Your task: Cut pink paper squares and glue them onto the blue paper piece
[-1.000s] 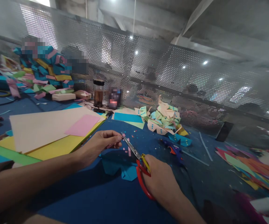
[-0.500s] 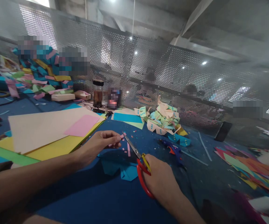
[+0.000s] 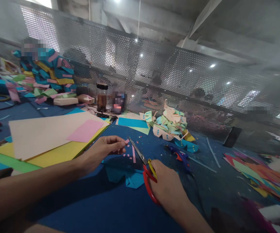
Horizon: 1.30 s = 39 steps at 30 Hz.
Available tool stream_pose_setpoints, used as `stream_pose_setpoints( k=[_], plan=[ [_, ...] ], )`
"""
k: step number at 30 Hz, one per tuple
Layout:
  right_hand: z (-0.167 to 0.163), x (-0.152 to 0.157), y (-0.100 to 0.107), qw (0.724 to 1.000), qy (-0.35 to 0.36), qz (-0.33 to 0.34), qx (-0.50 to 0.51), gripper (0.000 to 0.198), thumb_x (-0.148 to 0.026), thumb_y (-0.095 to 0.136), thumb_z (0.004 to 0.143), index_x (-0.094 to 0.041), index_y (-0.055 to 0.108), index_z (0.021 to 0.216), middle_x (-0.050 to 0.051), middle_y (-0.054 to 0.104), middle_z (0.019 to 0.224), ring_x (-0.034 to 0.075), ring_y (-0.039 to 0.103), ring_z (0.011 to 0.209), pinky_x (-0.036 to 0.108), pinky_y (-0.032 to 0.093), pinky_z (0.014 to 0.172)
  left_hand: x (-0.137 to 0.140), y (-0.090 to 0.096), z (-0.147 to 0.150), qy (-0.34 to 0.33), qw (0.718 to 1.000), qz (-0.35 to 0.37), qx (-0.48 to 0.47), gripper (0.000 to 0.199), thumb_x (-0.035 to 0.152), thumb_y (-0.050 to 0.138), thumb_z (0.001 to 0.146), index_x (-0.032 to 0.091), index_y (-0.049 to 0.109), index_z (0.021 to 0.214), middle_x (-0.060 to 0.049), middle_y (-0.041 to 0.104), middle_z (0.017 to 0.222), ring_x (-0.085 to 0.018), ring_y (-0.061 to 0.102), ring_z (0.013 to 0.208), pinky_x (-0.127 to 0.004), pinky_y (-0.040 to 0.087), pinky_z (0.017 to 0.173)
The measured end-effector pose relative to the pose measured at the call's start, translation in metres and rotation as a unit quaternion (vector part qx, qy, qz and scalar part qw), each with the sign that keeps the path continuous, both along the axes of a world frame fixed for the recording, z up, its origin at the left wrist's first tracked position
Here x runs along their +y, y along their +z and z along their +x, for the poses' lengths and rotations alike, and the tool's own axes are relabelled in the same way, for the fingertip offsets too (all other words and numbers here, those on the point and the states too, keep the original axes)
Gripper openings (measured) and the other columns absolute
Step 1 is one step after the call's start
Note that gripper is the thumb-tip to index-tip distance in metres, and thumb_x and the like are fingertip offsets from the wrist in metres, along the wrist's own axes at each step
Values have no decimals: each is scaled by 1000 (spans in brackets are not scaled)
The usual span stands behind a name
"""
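My left hand [image 3: 112, 146] pinches a small pink paper strip [image 3: 127, 141], its short end sticking out past the fingertips. In my right hand [image 3: 166, 184] are scissors [image 3: 140, 154] with red and yellow handles, the blades closed or nearly so and their tip just right of the strip. Below the blades, a narrow pink strip [image 3: 133, 153] and several tiny cut pink squares [image 3: 128, 156] lie on the blue table. A folded blue paper piece [image 3: 125, 176] rests nearer to me, partly beside the scissor handles.
Stacked paper sheets [image 3: 45, 132] lie at the left. Behind are a lidded jar [image 3: 102, 97] and a heap of folded paper pieces [image 3: 170, 121]. A glue gun [image 3: 181, 157] with its cord lies right of my right hand, and colourful paper [image 3: 258, 171] spreads further right.
The scissor blades have drawn slightly away from the strip's end and look more closed. More small pink bits lie on the table under my left fingertips.
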State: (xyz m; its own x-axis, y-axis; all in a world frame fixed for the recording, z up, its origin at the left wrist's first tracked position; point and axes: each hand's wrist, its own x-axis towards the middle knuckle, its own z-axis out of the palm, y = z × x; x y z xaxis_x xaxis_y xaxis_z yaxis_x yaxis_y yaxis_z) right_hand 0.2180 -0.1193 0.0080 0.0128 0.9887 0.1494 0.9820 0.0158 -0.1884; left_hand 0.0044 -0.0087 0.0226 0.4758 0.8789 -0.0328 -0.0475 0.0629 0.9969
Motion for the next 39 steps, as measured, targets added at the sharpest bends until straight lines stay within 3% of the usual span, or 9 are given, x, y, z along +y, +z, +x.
stream_pose_setpoints(
  k=[4, 9, 21, 39],
  plan=[
    [-2, -1, 0, 1000, 4, 13, -14, 7, -24, 50, 88, -22, 53, 94, 3, 65, 94, 18, 63, 65, 29, 17, 52, 0, -1, 0, 0, 1000, 2, -9, 25, 42, 73, 79, 18, 68, 77, -1, 66, 74, -11, 55, 70, -22, 40, 66],
    [-4, 0, 0, 1000, 11, 10, -9, 11, -29, 49, 89, -22, 54, 97, 3, 64, 96, 19, 64, 69, 29, 19, 53, 1, -3, -2, 9, 999, -3, -31, 23, 41, 74, 79, 19, 70, 82, -1, 67, 75, -11, 56, 71, -22, 41, 67],
    [-5, -2, 2, 999, 19, 2, 42, 8, -29, 50, 87, -23, 55, 89, 0, 66, 85, 18, 62, 69, 27, 24, 55, -2, -1, 0, -5, 1000, -14, -28, 23, 41, 74, 79, 18, 69, 79, -1, 66, 74, -12, 55, 71, -24, 40, 68],
    [-5, -2, 4, 999, 18, -13, 40, 7, -24, 51, 85, -22, 53, 79, 0, 64, 73, 16, 58, 64, 25, 24, 53, -5, 1, -1, 0, 1000, -9, -12, 22, 41, 74, 77, 19, 71, 80, -2, 68, 75, -14, 58, 72, -26, 43, 71]
  ],
)
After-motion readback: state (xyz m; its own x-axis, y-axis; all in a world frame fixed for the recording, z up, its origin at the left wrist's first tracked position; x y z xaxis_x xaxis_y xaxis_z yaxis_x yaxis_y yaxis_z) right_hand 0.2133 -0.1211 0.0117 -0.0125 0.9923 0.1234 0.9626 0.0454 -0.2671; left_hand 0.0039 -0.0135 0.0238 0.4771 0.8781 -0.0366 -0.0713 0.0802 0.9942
